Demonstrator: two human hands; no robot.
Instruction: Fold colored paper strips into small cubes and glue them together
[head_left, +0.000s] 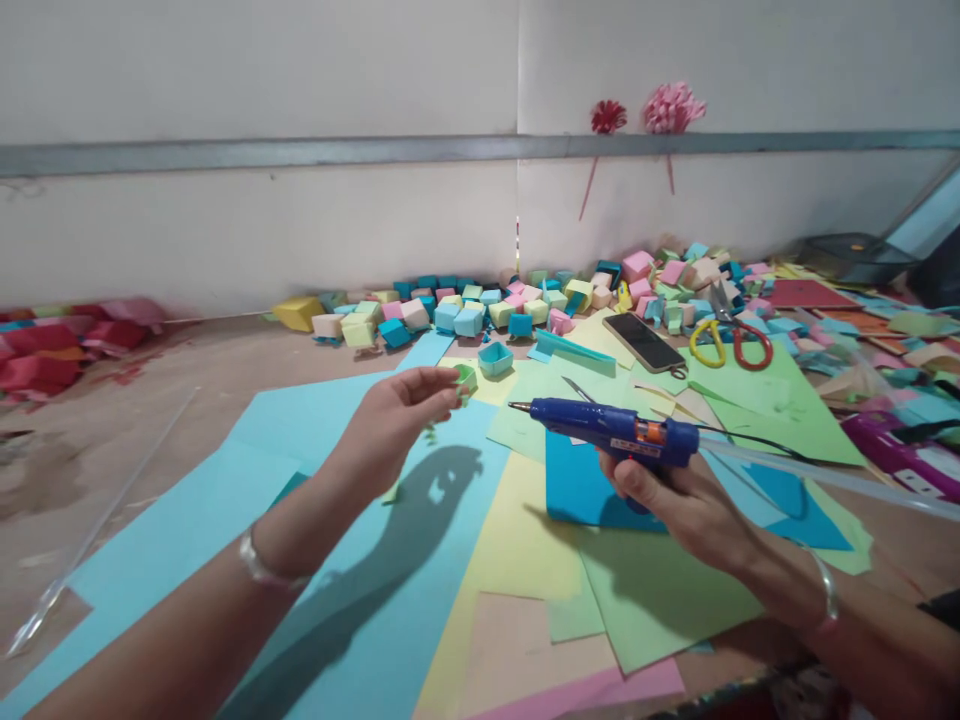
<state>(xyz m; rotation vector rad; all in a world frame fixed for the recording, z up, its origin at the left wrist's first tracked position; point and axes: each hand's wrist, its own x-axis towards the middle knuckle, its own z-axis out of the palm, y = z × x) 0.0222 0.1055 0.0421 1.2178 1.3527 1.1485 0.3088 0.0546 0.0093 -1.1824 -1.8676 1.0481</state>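
My right hand point(679, 500) is wrapped round the handle of a blue hot glue gun point(581, 422), its metal nozzle pointing left. A clear glue stick point(795, 465) runs out of the gun's back end. My left hand point(405, 415) is raised over the blue paper, thumb and fingers pinched on a small green paper box point(466, 378). Part of that box is hidden by the fingertips. Just beyond it an open light-blue paper box point(495, 360) sits on the paper. The gun's nozzle is apart from the green box.
Sheets of blue paper point(360, 600) and green paper point(667, 585) cover the table. Several small paper boxes point(457, 315) line the wall. A phone point(645, 342), scissors point(731, 340) and a purple tool point(900, 455) lie right. Red boxes point(45, 355) are piled left, near a clear stick point(112, 510).
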